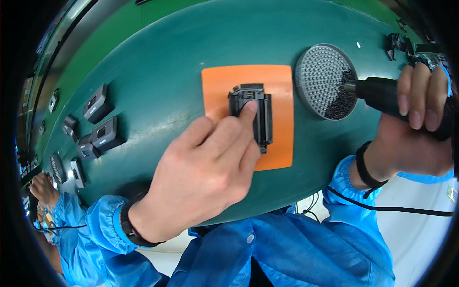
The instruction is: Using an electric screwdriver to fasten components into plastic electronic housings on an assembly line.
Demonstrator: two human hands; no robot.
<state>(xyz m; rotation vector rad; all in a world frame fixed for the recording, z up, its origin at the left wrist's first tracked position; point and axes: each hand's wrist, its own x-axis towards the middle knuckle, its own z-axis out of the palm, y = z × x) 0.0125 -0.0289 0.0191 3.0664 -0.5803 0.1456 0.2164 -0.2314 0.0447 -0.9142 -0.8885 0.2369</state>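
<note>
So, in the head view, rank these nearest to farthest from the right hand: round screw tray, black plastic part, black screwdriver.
1. Black screwdriver: held in the right hand.
2. Round screw tray: left, by the screwdriver's tip.
3. Black plastic part: farther left, on the orange mat.

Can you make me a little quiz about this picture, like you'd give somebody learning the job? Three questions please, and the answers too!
1. True or false: the right hand is touching the black part.
2. Pick one. The mat under the black part is: A) white, B) orange, C) red.
3. Fill the gap: the small black pieces are mostly on the ___ side of the round grey tray.

Key: 1. False; it holds a black tool, and the left hand touches the part. 2. B. 3. right.
</note>
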